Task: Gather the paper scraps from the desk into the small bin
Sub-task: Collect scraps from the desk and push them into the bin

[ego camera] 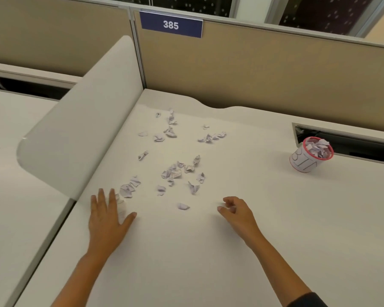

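Observation:
Several crumpled white paper scraps (173, 171) lie scattered over the white desk (186, 251), from the far left corner to just ahead of my hands. A small white bin (306, 160) with a red rim stands at the right, full of scraps. My left hand (106, 220) lies flat on the desk with fingers spread, and a pale scrap (121, 206) touches its fingertips. My right hand (235, 212) rests on the desk with fingers curled, pinching a tiny scrap at the fingertips. One scrap (183, 206) lies between the hands.
A curved white divider (75, 134) stands along the desk's left side. Tan partition panels (275, 69) close off the back, with a blue sign reading 385 (171, 25). A dark cable slot (350, 140) runs behind the bin. The neighbouring desk (9, 173) on the left holds a few scraps.

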